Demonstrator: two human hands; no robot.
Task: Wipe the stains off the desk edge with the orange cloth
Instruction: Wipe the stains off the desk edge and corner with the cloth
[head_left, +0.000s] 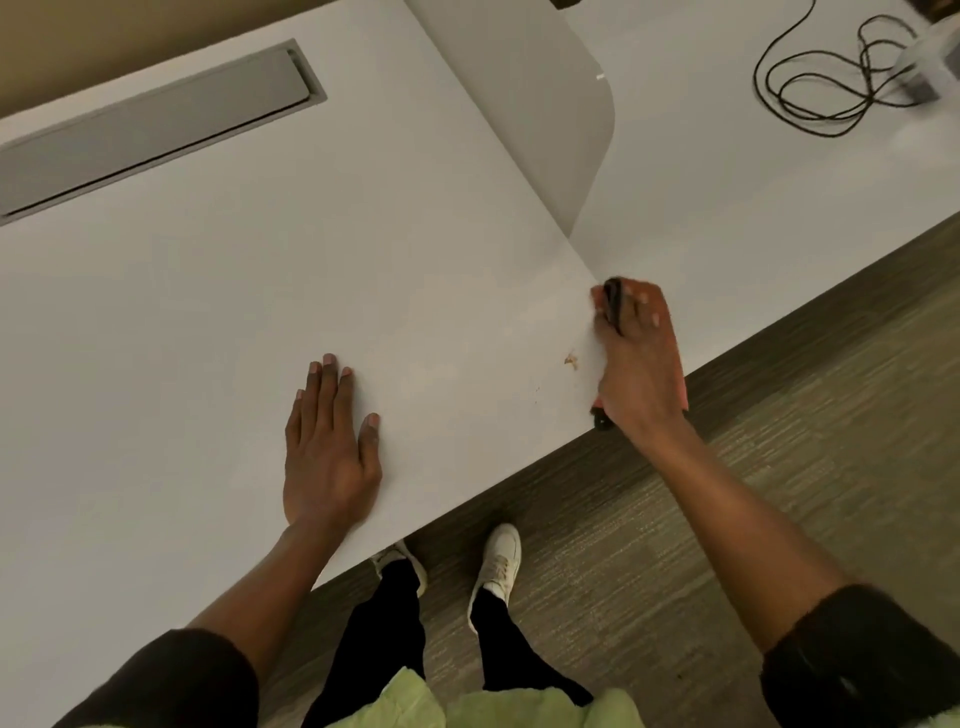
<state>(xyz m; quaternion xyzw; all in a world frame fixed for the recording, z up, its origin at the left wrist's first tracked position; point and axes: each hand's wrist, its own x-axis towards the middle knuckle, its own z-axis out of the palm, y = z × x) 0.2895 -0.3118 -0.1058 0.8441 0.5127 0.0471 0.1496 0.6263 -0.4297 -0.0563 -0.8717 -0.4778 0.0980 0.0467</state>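
While spread wide across the view, white desk (218, 291). Left hand (332, 447) flat, fingers splayed, holding nothing. Right hand (636, 358) at the desk edge, closed around a dark object (614, 304); orange cloth unseen. Brown stains (571, 360) just beside.

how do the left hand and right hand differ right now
The left hand lies flat and empty, fingers spread, well in from the desk edge; the right hand is curled around a dark object at the desk's corner, beside the brown stain. Both rest on the white desktop.
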